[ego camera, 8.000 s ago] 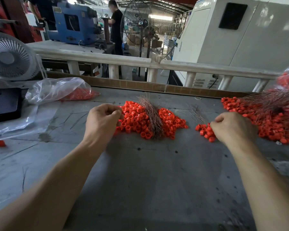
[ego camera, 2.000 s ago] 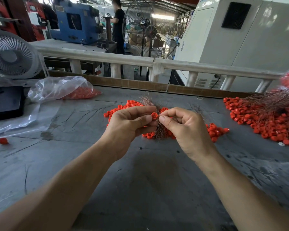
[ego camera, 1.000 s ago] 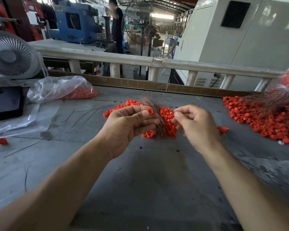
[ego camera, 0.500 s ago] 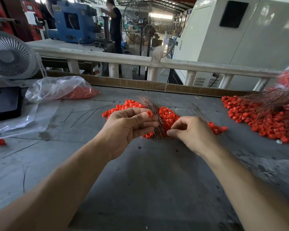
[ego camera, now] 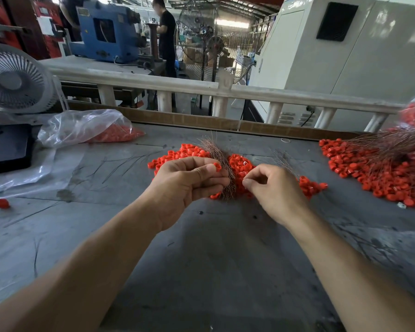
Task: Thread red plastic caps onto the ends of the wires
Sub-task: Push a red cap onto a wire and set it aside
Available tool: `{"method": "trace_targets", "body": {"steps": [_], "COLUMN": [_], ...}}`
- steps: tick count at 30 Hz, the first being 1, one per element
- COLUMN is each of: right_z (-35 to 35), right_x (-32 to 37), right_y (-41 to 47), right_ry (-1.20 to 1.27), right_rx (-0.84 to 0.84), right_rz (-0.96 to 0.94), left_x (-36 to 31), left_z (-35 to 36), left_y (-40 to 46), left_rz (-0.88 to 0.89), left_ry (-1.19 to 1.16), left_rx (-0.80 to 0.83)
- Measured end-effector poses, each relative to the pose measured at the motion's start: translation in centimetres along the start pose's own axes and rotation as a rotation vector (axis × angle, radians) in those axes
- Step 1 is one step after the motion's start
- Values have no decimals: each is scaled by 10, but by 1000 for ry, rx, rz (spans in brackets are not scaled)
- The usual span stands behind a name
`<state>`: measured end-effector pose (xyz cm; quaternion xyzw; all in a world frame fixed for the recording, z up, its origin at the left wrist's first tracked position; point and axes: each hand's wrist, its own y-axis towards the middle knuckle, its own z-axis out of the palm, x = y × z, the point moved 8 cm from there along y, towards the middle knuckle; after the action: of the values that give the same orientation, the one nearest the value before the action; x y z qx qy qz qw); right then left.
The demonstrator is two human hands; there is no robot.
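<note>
Two bare forearms reach in from the near edge over the grey table (ego camera: 213, 271). The left hand (ego camera: 185, 185) has its fingers curled in, and its thumb and forefinger pinch a single red cap (ego camera: 217, 167) held just above the tabletop. Just beside it, the right hand (ego camera: 277, 190) is curled too, thumb and forefinger tips pressed together — whether a wire lies between them is too fine to tell.

Right behind the hands sits a pile of red caps (ego camera: 240, 167) with a bundle of thin copper-coloured wires (ego camera: 219, 161) lying across its middle; a few more loose wires (ego camera: 282, 159) stick up behind the right hand. Off to the right spreads a larger heap of caps with wires (ego camera: 381, 164) tangled over it. One stray cap (ego camera: 2, 203) lies alone near the left edge.

Farther back on the left, a clear plastic bag (ego camera: 82, 125) holds more red caps, next to a black tray (ego camera: 7, 149) and a white desk fan (ego camera: 12, 80). Beyond the table runs a white railing (ego camera: 201, 88) — and past that, a blue machine (ego camera: 108, 37), a standing person in black (ego camera: 167, 37), a large floor fan (ego camera: 206, 44) and a pale cabinet (ego camera: 345, 49).
</note>
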<state>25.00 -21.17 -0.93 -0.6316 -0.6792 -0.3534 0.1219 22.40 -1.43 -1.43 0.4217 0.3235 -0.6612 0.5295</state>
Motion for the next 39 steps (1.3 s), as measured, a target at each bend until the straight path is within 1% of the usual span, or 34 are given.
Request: {"method": "trace_targets", "body": {"steps": [5,14,18,20,23,26,28,32,39], "right_z": [9,11,1,-3,-3,0,5,8,2], "right_x": [0,8,2,0,12,26,32,40,42], "right_y": [-2,-3,-1,-1,-4,-8,-10,-13,-15], "right_ry": [-91,-189,-27,148,489,680,725,709,684], "right_rx": [115,83,-7,-32,12,76,125,183,122], "right_rz": [-8,-92,-33,-1,-5,-34,-47,-87,-118], "left_x": [0,0,0,0,1,2,3,2,1], "left_z": [1,0,0,0,1,1,0,-1,0], "left_y": [-1,-1,-1,-1,-1,-1,-1,0,0], "left_rz": [-2,0,-1,-1,-4,-9,-11,-3,13], "left_ry": [4,4,8,8,14,12,5,0,8], "left_rx": [-5,-2,0,2,9,10,9,15,26]}}
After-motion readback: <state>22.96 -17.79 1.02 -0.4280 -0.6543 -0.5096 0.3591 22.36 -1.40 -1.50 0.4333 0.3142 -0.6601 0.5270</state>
